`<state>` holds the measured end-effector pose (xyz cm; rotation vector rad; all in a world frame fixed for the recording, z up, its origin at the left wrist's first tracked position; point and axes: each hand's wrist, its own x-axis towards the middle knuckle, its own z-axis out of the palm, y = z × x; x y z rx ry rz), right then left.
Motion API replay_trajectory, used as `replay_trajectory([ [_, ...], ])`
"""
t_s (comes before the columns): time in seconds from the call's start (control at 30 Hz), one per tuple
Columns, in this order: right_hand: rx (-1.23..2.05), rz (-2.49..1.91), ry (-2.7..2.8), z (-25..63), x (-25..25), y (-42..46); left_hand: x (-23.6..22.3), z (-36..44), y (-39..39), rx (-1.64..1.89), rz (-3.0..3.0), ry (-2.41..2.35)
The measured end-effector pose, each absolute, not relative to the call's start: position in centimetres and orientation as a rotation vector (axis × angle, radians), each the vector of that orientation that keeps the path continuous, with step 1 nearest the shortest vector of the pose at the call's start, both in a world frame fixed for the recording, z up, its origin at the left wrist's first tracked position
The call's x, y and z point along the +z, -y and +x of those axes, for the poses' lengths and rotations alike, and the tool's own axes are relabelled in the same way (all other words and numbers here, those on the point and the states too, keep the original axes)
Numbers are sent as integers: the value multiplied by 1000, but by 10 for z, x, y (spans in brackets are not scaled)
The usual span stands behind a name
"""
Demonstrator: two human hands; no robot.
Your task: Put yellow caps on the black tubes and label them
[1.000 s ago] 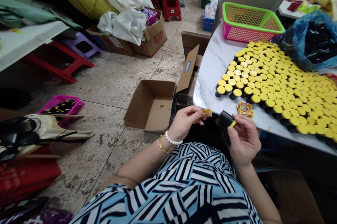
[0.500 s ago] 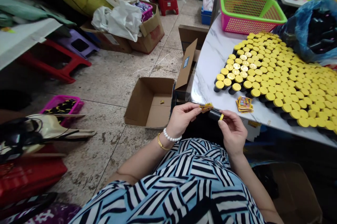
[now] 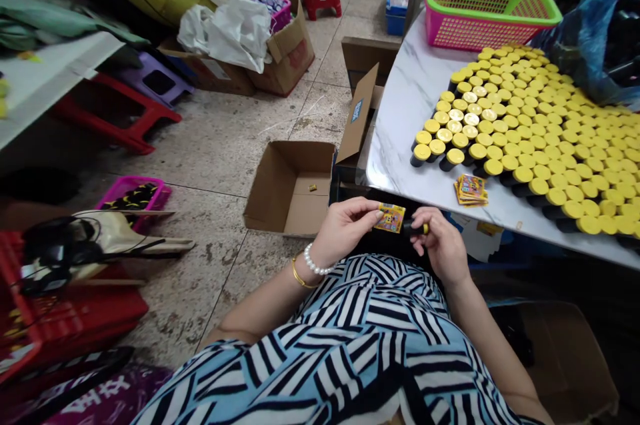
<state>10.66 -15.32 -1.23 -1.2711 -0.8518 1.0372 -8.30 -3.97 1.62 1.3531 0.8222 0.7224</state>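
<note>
My left hand [image 3: 347,228] pinches a small yellow printed label [image 3: 391,218] between thumb and fingers, its colourful face turned up. Just right of it, my right hand [image 3: 443,245] grips a small black cylinder with a yellow cap [image 3: 407,228], partly covered by my fingers. The label's right edge lies close to the cylinder; I cannot tell whether they touch. A small stack of similar labels [image 3: 471,190] rests near the table edge. Beyond it, many black cylinders with yellow caps [image 3: 530,125] stand upright in tight rows.
The white marbled table [image 3: 400,112] has a green and pink basket [image 3: 493,5] and a blue plastic bag [image 3: 575,58] at its back. An open cardboard box [image 3: 275,192] with one small yellow item inside sits on the floor, left of the table. Stools and more boxes stand farther back.
The label has turned from nearly edge-on to show its printed face. My right hand's fingers have shifted around the cylinder. The whole view has moved slightly.
</note>
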Motion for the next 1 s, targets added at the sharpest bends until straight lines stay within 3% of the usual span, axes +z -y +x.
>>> replay_trajectory([
  [0.17, 971, -1372, 985, 91, -16, 150, 18, -81, 49, 639, 1362, -726],
  [0.33, 902, -1397, 931, 83, -14, 148, 19, -80, 58, 818, 1376, -854],
  [1.0, 725, -1462, 1064, 77, -20, 148, 25, -84, 63, 897, 1670, -806],
])
